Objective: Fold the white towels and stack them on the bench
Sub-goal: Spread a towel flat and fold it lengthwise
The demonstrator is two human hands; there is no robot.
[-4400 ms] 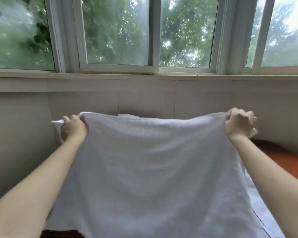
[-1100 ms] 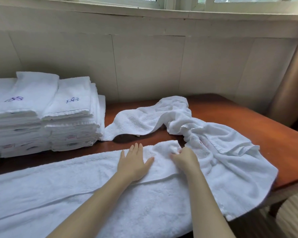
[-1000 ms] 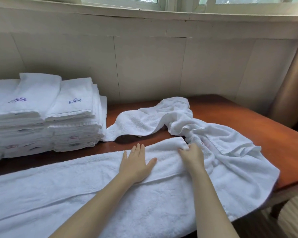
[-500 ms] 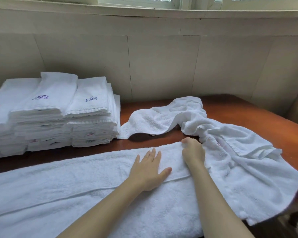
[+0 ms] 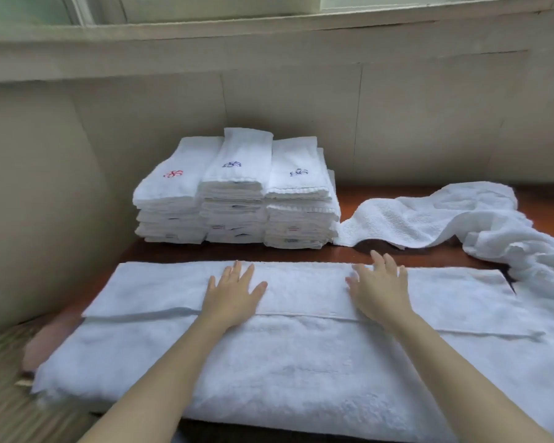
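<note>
Both hands lie flat w/ fingers straight, holding nothing: left hand [image 5: 232, 294] & right hand [image 5: 378, 289] press on the long folded towel [image 5: 301, 362] across the front of the worktop [image 5: 349, 254]. Behind it sits the stack of folded towels [image 5: 237, 193], w/ a crumpled towel [image 5: 445, 215] to the right.

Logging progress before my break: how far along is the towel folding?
Done: three stacks of folded towels stand at the back of the bench. In hand: the left hand and right hand press flat on a long towel, folded lengthwise. Left: its cross folds, stacking it, and the crumpled towel.
</note>
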